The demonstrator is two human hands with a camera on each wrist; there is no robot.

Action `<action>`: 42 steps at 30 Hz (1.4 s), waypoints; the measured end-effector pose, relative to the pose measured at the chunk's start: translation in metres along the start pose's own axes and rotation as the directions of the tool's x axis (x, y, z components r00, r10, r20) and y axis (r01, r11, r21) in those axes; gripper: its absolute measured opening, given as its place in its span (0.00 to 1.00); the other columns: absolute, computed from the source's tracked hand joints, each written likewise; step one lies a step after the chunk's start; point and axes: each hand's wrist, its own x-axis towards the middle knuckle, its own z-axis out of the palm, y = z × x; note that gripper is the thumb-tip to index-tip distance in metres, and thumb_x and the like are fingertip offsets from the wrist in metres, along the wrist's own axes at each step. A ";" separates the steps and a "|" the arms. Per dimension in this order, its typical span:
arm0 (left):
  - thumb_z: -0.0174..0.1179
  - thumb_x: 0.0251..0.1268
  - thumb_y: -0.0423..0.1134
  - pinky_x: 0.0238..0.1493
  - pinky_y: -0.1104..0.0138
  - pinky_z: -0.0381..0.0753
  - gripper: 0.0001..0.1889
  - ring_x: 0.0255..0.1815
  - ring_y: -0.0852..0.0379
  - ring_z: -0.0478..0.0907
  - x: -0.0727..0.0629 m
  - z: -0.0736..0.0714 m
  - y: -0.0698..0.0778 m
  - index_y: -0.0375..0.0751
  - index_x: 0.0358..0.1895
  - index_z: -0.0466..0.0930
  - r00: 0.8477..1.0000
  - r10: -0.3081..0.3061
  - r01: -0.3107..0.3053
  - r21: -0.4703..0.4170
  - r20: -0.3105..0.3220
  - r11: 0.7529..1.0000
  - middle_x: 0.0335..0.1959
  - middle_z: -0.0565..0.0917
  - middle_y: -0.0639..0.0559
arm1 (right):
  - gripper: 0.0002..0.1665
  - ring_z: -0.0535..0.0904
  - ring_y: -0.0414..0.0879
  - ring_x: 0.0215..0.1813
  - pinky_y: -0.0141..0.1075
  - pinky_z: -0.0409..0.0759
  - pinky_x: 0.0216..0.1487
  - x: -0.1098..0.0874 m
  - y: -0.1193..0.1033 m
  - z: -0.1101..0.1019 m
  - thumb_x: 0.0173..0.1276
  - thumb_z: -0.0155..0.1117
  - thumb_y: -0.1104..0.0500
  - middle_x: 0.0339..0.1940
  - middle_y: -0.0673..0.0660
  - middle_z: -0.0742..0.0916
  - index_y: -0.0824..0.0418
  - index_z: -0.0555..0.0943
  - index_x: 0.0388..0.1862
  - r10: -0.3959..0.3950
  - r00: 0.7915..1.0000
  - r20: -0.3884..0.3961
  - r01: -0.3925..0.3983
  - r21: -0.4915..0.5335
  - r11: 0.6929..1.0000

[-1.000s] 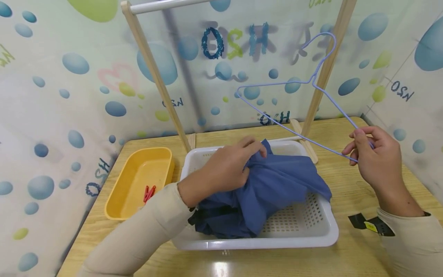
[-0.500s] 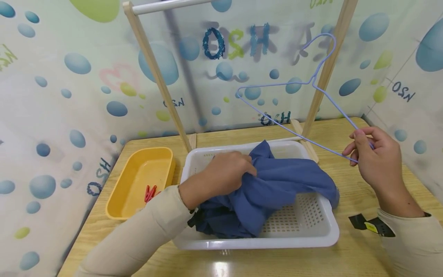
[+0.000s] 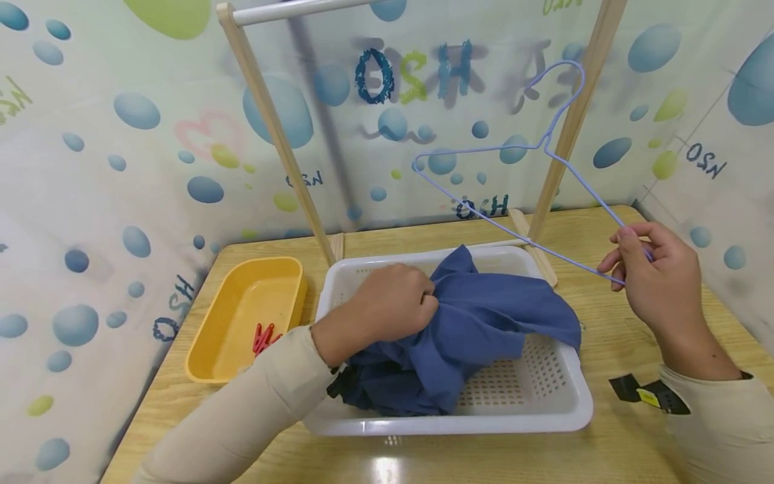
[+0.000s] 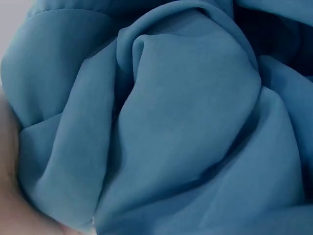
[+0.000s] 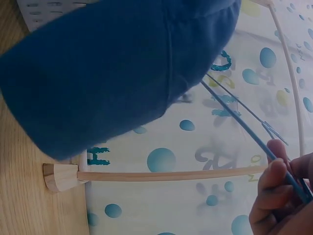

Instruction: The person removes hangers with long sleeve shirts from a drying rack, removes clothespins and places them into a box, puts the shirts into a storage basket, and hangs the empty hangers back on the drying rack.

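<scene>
Blue cloth, a garment (image 3: 484, 309) with a sleeve-like end, lies bunched in and above a white basket (image 3: 447, 425). My left hand (image 3: 393, 302) grips a gathered fold of it, fingers curled in. Folds of the garment (image 4: 186, 98) fill the left wrist view, where only the edge of the hand shows at the left. Off to the right, my right hand (image 3: 659, 289) holds a lilac wire clothes hanger (image 3: 484, 214) by one lower corner, with its hook upward. The right wrist view shows those fingers around the hanger (image 5: 244, 125), and the garment's broad end (image 5: 112, 73) hangs in front.
A yellow tray (image 3: 242, 363) with red clothespins (image 3: 261, 338) stands left of the basket. Behind it rises a wooden rack, with a left post (image 3: 275, 134), a right post (image 3: 571, 128) and a white top rail (image 3: 302, 11). Patterned walls enclose the wooden table (image 3: 629, 329).
My left hand has drawn back slightly to the left and closed on the cloth. The garment's right end swung outward over the basket rim, then back. My right hand with the hanger stays nearly still.
</scene>
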 end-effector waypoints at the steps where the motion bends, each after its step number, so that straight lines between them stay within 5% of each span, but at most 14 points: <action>1: 0.49 0.70 0.40 0.21 0.68 0.56 0.21 0.16 0.61 0.55 0.000 0.000 0.000 0.51 0.14 0.62 1.000 -0.014 0.014 -0.003 -0.004 1.000 0.14 0.58 0.59 | 0.08 0.76 0.36 0.14 0.28 0.71 0.15 0.000 0.000 0.000 0.78 0.53 0.54 0.16 0.38 0.84 0.50 0.78 0.39 0.002 1.000 0.001 -0.002 0.003 1.000; 5: 0.53 0.73 0.55 0.21 0.68 0.67 0.15 0.19 0.62 0.69 -0.001 0.001 0.002 0.52 0.30 0.79 0.999 -0.053 0.053 0.030 -0.001 0.998 0.16 0.73 0.59 | 0.08 0.76 0.36 0.14 0.28 0.70 0.15 -0.001 0.000 0.000 0.78 0.53 0.54 0.16 0.38 0.84 0.50 0.79 0.39 0.012 1.000 0.006 -0.012 0.012 1.000; 9: 0.56 0.68 0.65 0.25 0.67 0.75 0.22 0.25 0.61 0.78 -0.002 0.002 0.001 0.56 0.51 0.85 0.997 -0.064 0.059 0.081 0.053 0.995 0.28 0.86 0.56 | 0.08 0.75 0.36 0.14 0.28 0.68 0.15 -0.002 0.001 0.000 0.78 0.53 0.54 0.16 0.38 0.84 0.50 0.79 0.39 0.018 1.000 0.012 -0.018 0.020 1.000; 16: 0.64 0.65 0.57 0.23 0.66 0.72 0.11 0.23 0.62 0.74 -0.003 0.002 0.000 0.59 0.29 0.87 0.992 -0.038 0.027 0.086 0.121 0.996 0.22 0.81 0.61 | 0.08 0.75 0.36 0.14 0.28 0.70 0.15 -0.001 0.000 0.001 0.78 0.53 0.56 0.16 0.38 0.84 0.51 0.79 0.39 0.003 1.000 0.008 -0.003 0.024 1.000; 24: 0.61 0.61 0.43 0.19 0.68 0.52 0.21 0.16 0.61 0.57 -0.007 -0.002 -0.005 0.52 0.14 0.62 0.997 -0.045 0.041 0.053 0.066 0.998 0.13 0.58 0.60 | 0.08 0.75 0.36 0.14 0.28 0.69 0.15 -0.001 -0.001 0.001 0.78 0.53 0.55 0.16 0.38 0.84 0.54 0.78 0.40 0.011 1.000 0.007 -0.011 0.032 0.999; 33: 0.63 0.54 0.38 0.21 0.68 0.61 0.15 0.21 0.58 0.68 -0.012 -0.010 -0.009 0.51 0.16 0.67 0.991 -0.090 0.087 0.031 0.099 0.996 0.22 0.70 0.56 | 0.08 0.76 0.36 0.14 0.27 0.70 0.16 -0.001 -0.001 0.001 0.78 0.53 0.55 0.16 0.38 0.84 0.52 0.78 0.40 0.019 1.000 0.010 -0.020 0.022 1.000; 38: 0.61 0.59 0.31 0.30 0.65 0.71 0.09 0.29 0.56 0.74 -0.012 -0.007 -0.010 0.54 0.33 0.77 0.975 -0.074 0.069 0.033 0.211 0.997 0.33 0.79 0.57 | 0.08 0.76 0.36 0.14 0.26 0.71 0.16 -0.001 -0.001 0.001 0.79 0.53 0.55 0.16 0.38 0.84 0.53 0.78 0.40 0.019 1.000 0.016 -0.020 0.022 1.000; 42: 0.57 0.66 0.31 0.38 0.60 0.81 0.25 0.43 0.53 0.80 -0.012 0.000 -0.010 0.60 0.63 0.77 0.948 -0.050 0.025 0.082 0.314 0.996 0.55 0.82 0.52 | 0.08 0.76 0.37 0.14 0.26 0.72 0.16 -0.001 -0.001 0.001 0.78 0.53 0.55 0.16 0.39 0.84 0.54 0.79 0.40 0.014 1.000 0.019 -0.015 0.032 0.999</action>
